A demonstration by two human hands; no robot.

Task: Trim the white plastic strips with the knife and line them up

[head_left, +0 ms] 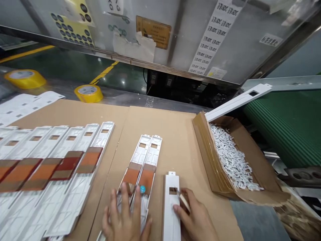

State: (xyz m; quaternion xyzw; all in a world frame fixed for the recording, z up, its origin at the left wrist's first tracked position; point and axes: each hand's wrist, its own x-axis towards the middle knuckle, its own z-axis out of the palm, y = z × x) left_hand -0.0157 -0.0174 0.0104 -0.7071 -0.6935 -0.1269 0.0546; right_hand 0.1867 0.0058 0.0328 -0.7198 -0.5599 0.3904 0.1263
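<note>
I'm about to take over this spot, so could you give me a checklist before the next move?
1. Left hand on the paired strips: ok, spread over their near part.
2. One orange-and-brown pad in each paired strip: ok.
3. Single strip apart from the pair: ok, cardboard shows between.
4. Underside of the single strip: cannot tell, hidden.
5. Right hand holding the pale piece: ok.
6. Carton stocked with small white parts: ok.

Blurred print on white label strip (213, 38), small white label (271, 39), round blue sticker (142, 189), none clearly readable
</note>
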